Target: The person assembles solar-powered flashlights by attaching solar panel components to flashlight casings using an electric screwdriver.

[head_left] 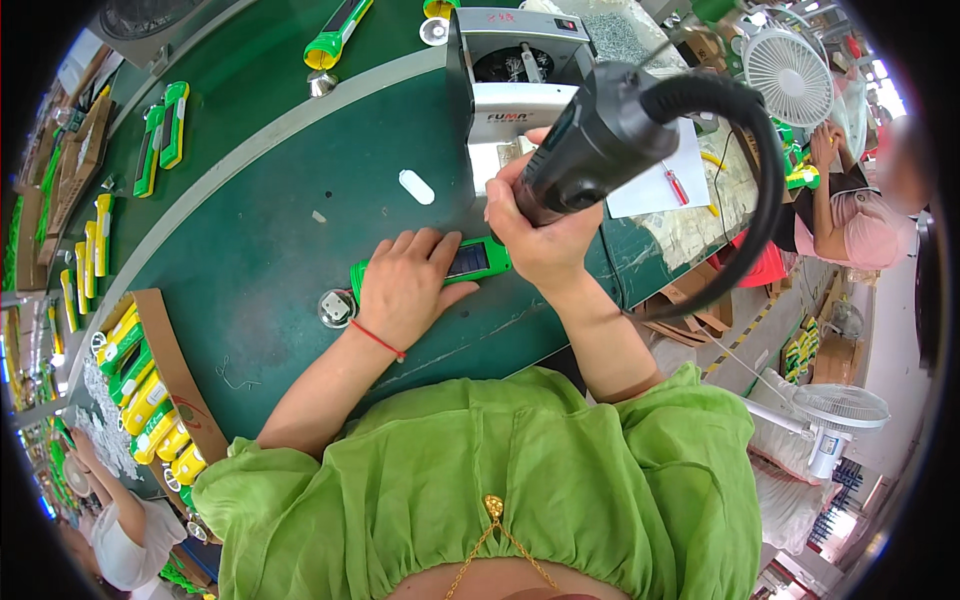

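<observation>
A green flashlight (492, 259) with a dark solar panel lies on the green work table (270, 200). My left hand (405, 280) rests over its middle, fingers curled across it and thumb toward its right end, pressing it to the table. At its left end sits a clear round lamp head (336, 308) with a white part inside. My right hand (548, 230) is wrapped around a black electric screwdriver (600, 140), held above the flashlight's right end. The hand hides the screwdriver's tip, so I cannot tell whether it touches the flashlight.
A screw feeder (525, 80) stands beyond my right hand. The thick black cable (765, 200) loops down on the right. A white oval piece (416, 187) lies mid-table. At left is a cardboard box (180, 370) of yellow and green flashlights. Other people work at both sides.
</observation>
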Motion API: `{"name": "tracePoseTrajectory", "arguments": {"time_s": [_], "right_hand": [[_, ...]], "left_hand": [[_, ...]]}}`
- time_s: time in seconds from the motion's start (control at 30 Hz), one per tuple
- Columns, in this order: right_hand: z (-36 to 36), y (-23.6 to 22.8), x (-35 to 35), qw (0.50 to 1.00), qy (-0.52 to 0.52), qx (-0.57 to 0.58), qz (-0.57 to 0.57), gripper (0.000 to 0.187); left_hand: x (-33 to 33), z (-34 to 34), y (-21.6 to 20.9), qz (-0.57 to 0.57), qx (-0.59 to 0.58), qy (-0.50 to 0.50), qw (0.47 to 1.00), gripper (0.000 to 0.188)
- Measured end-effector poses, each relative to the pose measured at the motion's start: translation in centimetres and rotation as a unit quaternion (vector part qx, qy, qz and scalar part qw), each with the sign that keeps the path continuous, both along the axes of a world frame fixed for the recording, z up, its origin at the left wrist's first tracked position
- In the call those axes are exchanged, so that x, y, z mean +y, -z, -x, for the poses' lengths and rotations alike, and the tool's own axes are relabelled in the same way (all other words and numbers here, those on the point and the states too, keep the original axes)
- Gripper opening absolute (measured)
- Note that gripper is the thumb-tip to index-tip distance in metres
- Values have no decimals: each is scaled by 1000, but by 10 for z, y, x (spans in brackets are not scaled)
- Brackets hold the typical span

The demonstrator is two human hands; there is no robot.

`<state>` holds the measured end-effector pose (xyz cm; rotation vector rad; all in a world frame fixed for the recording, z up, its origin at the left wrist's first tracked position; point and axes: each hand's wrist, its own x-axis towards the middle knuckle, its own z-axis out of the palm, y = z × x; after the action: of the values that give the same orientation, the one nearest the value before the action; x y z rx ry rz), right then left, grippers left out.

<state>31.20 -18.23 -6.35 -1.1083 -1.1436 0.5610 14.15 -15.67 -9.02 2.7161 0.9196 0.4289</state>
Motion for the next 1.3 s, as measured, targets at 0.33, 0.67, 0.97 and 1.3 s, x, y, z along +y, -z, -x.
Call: {"name": "tracePoseTrajectory", "arguments": {"time_s": [0.33, 0.67, 0.97, 1.3], "right_hand": [[-46, -62, 4, 978, 15, 37, -203, 66], [-53, -54, 27, 989, -21, -36, -145, 57], [-42, -44, -3, 990, -24, 59, -123, 61], [-21, -15, -24, 993, 12, 22, -116, 61]], "left_hand": [[4, -20, 3, -28, 0, -4, 1000, 52], [1, -25, 4, -14, 19, -22, 999, 53], [3, -25, 6, -15, 11, -19, 1000, 52], [5, -25, 7, -24, -1, -17, 1000, 52]]}}
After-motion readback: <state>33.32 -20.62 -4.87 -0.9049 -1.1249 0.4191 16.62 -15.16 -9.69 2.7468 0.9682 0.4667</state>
